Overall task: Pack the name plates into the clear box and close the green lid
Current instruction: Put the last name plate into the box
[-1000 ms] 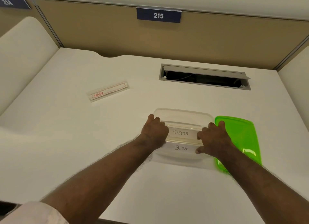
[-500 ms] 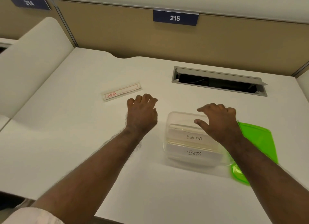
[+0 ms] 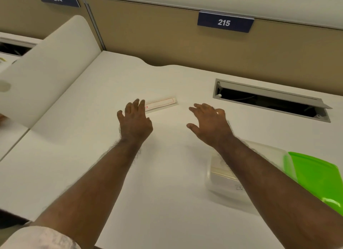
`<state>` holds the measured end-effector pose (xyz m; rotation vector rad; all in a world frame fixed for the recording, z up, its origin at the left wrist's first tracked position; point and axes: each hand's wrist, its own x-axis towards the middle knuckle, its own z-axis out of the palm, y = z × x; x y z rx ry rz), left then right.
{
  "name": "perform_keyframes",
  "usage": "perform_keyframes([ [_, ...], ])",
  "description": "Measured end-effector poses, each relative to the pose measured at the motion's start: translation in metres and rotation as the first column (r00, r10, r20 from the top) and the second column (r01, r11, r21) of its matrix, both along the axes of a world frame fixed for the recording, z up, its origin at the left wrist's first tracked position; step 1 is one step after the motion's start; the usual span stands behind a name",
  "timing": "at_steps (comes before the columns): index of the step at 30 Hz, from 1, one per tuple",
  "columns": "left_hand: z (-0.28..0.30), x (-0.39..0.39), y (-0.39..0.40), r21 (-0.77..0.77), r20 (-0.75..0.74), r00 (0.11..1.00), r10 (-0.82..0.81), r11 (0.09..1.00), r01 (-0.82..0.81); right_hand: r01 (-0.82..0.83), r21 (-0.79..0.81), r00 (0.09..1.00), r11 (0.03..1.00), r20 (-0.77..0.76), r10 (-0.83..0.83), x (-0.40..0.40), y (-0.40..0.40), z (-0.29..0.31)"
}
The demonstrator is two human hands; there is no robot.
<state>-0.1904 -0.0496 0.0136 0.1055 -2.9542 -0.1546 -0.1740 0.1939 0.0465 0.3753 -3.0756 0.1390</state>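
Note:
A name plate, white with a thin red border, lies flat on the white desk. My left hand hovers with its fingers spread, the fingertips at the plate's left end. My right hand is open a little to the right of the plate, holding nothing. The clear box sits at the lower right with white name plates inside, mostly hidden under my right forearm. The green lid lies right of the box, touching it.
An open cable slot is cut into the desk at the back right. Tan partition walls with blue signs 214 and 215 stand behind. A white curved divider bounds the desk on the left.
Both hands have left the clear box and moved forward and left towards the loose name plate. The view has swung left, so the box and lid now sit at the lower right.

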Motion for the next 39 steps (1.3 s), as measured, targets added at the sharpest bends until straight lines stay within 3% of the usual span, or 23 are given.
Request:
perform_keyframes([
  [13,-0.033,-0.065,-0.055,-0.002,0.123,0.992,-0.025,1.000,0.026,-0.047,0.044,0.989,0.998,0.139,0.040,-0.088,-0.086,-0.042],
  [24,-0.049,-0.090,-0.060,0.011,-0.019,0.998,-0.064,0.998,0.064,-0.052,0.040,0.976,0.998,0.213,0.042,-0.111,-0.108,-0.063],
  [26,-0.048,-0.092,-0.060,0.078,0.002,0.997,-0.074,0.994,0.073,-0.055,0.032,0.976,0.998,0.213,0.047,-0.109,-0.107,-0.062],
  [30,-0.043,-0.089,-0.059,0.356,0.076,0.996,-0.035,0.934,0.006,-0.065,0.020,0.981,0.998,0.185,0.061,-0.106,-0.100,-0.057],
  [33,-0.034,-0.083,-0.060,0.459,0.108,0.994,-0.033,0.888,-0.020,-0.077,0.032,0.986,0.997,0.149,0.071,-0.101,-0.091,-0.051],
  [39,0.003,-0.071,-0.054,0.737,0.253,0.965,-0.073,0.660,-0.143,-0.109,0.066,0.988,0.992,0.121,0.101,-0.086,-0.069,-0.039],
])
